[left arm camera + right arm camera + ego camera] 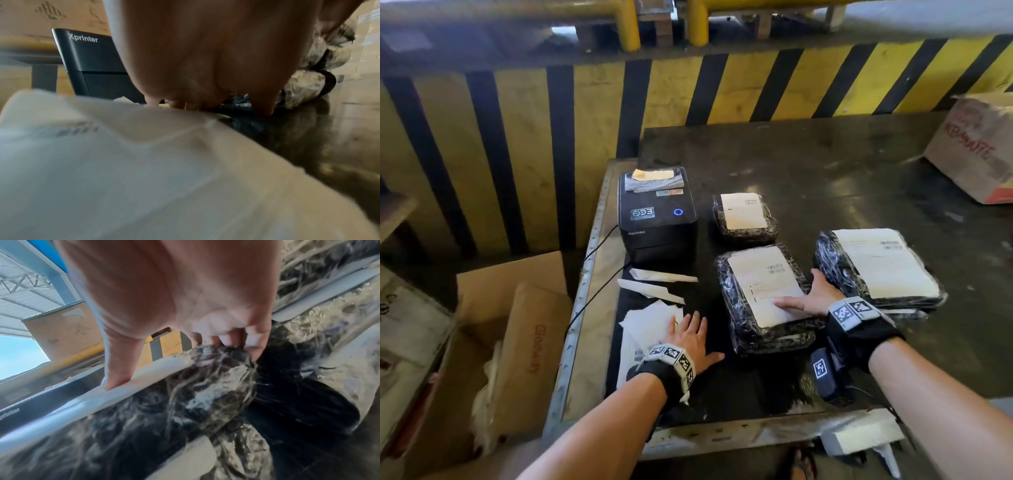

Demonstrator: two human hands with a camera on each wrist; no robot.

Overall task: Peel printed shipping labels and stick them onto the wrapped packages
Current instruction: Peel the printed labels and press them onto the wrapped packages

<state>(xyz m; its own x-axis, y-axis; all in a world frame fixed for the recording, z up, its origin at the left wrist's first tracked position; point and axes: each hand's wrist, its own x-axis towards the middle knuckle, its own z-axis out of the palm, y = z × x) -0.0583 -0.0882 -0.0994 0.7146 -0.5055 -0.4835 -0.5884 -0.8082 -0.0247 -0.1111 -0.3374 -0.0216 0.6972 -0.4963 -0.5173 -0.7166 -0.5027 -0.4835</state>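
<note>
Three packages wrapped in black film lie on the dark table (825, 171), each with a white label: a small one (744, 233) at the back, a middle one (736, 308) and a right one (835, 263). My right hand (808, 294) holds the middle package's right edge. Its thumb (117, 369) presses the label (102, 395) while its fingers (252, 340) curl over the wrapped edge (216, 386). My left hand (690, 337) lies flat with fingers spread, partly on loose white label sheets (647, 322), which fill the left wrist view (123, 162).
A black label printer (657, 212) stands at the table's back left, with torn backing strips (661, 284) in front of it. A cardboard box (976, 147) sits at the far right. An open carton (517, 325) stands left of the table. A yellow-black barrier (722, 89) runs behind.
</note>
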